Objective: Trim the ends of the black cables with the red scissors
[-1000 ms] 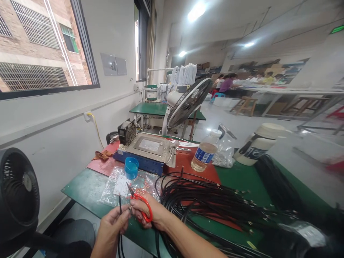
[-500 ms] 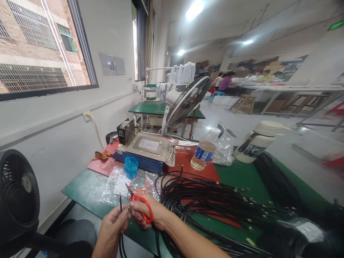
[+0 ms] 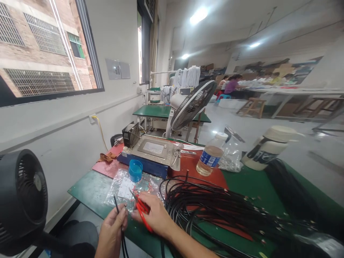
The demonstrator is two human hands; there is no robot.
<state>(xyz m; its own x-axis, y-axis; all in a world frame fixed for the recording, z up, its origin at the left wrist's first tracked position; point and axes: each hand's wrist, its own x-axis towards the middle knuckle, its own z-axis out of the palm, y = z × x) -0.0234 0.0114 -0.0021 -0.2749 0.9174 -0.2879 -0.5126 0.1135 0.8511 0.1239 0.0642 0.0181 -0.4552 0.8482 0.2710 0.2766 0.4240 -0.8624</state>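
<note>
Near the table's front edge, my left hand (image 3: pixel 114 220) is closed around a black cable (image 3: pixel 124 243), whose two strands hang down below the fist. One end (image 3: pixel 115 201) sticks up above the fingers, and a small tip shows at the thumb. Just to the right, my right hand (image 3: pixel 152 211) grips red-handled scissors (image 3: pixel 141 208), the narrow blades pointing up and left. The blades are apart from the cable. Beyond both hands lies a clear plastic bag (image 3: pixel 113 191) with small orange-red bits, and a blue cup (image 3: pixel 135 170) stands on it.
A large bundle of black cables (image 3: pixel 204 200) spreads to my right. Behind are a blue metal heating device (image 3: pixel 150 165), a bottle of liquid (image 3: pixel 211 157) and a cream jug (image 3: pixel 268 147). A black fan (image 3: pixel 24 190) stands at left. People (image 3: pixel 232 86) sit at far tables.
My right hand with the scissors has drawn away from my left hand and turned over, knuckles up. The whole view has shifted slightly, moving the scene right and down.
</note>
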